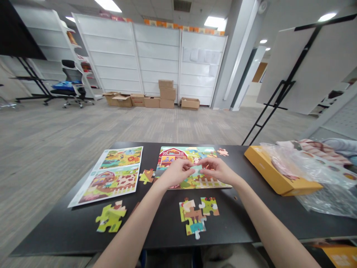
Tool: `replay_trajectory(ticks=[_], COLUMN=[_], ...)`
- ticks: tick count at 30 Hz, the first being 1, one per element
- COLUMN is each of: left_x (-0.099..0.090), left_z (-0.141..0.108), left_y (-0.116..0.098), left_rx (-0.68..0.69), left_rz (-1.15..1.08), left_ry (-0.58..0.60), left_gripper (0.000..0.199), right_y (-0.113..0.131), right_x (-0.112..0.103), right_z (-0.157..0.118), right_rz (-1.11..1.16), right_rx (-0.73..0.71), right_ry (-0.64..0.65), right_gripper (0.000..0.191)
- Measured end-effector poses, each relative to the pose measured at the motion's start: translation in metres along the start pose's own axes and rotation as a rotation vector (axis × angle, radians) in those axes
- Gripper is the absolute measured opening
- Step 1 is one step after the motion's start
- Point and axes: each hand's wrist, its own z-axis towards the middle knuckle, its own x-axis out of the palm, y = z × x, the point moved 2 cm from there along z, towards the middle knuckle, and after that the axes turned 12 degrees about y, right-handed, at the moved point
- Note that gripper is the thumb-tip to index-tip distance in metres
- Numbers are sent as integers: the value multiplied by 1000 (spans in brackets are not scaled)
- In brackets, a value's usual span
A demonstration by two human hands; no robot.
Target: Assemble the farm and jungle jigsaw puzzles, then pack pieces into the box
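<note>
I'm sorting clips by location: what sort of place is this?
Probably an office-like workroom or storeroom: white shelving, cardboard boxes and a wheeled office chair stand in the background.

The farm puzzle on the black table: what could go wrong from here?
The left hand and right hand meet over the puzzle, so pressing there might shift its pieces. The pinkish-brown piece lies near the far edge of the table; a bump could knock it off. The left forearm passes close to the green pieces and might sweep them aside.
</note>
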Motion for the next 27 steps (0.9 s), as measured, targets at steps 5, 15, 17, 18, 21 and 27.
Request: replay_trajectory(ticks=[5, 15, 17, 18, 21, 27], left_x=[-7, -12, -9, -8, -6, -5], left_z=[-1, -17, -17, -17, -15, -12], left_y=[1, -6, -3, -2, 1, 2], left_rx=[0, -206, -225, -231, -249, -265], left_rz=[117, 897, 955, 971, 995, 979], left_ry=[-136, -141, -108, -98, -91, -108], left_gripper=[19, 31, 34, 34, 34, 33], right_y=[-9, -25, -28, -29, -36, -65], right_x=[-4, -47, -59, -65, -79, -84], right_z=[3, 12, 29, 39, 73, 120], right_rz=[124, 83, 24, -5, -86, -132], right_rx=[45, 187, 209, 222, 252, 287], right_ry=[-84, -330, -291, -262, -209, -168], right_gripper=[36, 49, 47, 46, 38, 25])
